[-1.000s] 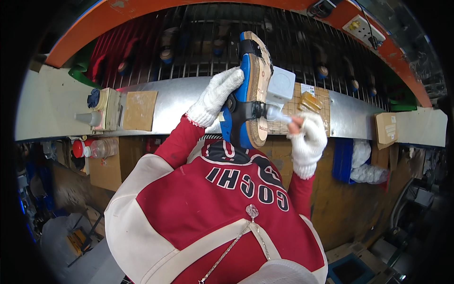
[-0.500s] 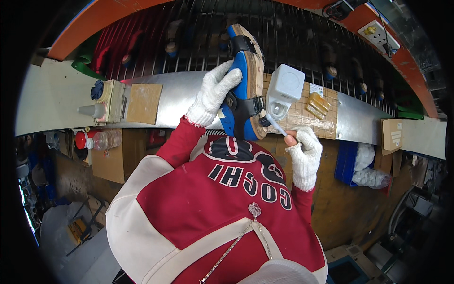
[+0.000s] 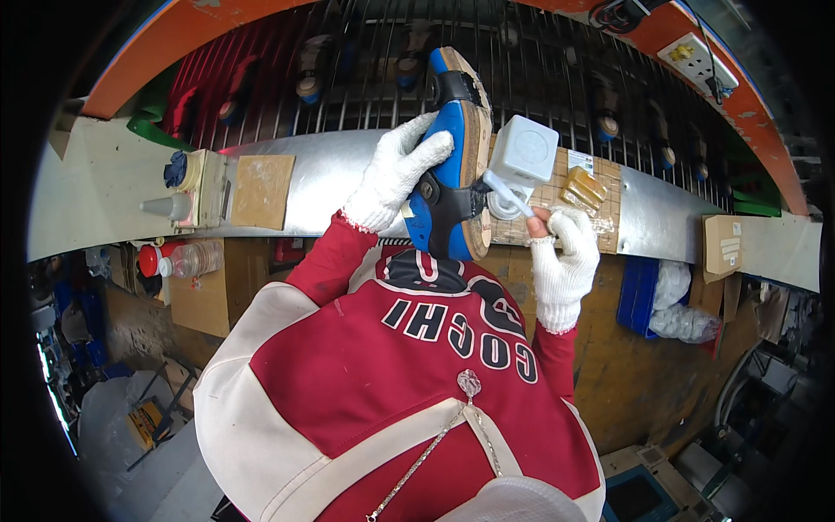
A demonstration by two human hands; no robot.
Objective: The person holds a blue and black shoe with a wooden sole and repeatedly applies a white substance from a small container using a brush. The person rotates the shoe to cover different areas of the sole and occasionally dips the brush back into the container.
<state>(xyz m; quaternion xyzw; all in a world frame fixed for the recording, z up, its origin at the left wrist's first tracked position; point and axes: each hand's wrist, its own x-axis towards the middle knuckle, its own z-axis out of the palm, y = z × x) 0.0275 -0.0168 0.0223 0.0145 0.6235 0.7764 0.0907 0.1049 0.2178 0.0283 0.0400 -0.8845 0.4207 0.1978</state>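
My left hand [image 3: 396, 170], in a white knitted glove, is closed around a blue shoe last [image 3: 452, 130] wearing a sandal with black straps [image 3: 453, 211]. The sandal is held on its side, with the tan sole edge [image 3: 474, 143] to the right. A white-handled brush [image 3: 510, 194] is pinched in my right hand [image 3: 565, 261], whose gloved fingers leave the thumb tip bare. The dark brush tip meets the strap edge at the sole's side; whether it presses there I cannot tell. Just behind the brush stands a white plastic container [image 3: 525, 150] with a small round cup at its front.
Yellowish blocks [image 3: 584, 190] lie on a patterned board [image 3: 611, 200] to the right. A metal ledge [image 3: 326, 174] carries a tan square sheet [image 3: 263, 191]. Beyond it, a rack of rollers [image 3: 365, 87] bears several other lasts. A grey cone [image 3: 167, 206] lies at left.
My right hand has moved slightly right and up the picture, bringing the brush from the sole's near end and cup to the strap edge higher up. My left hand has shifted slightly right with the last.
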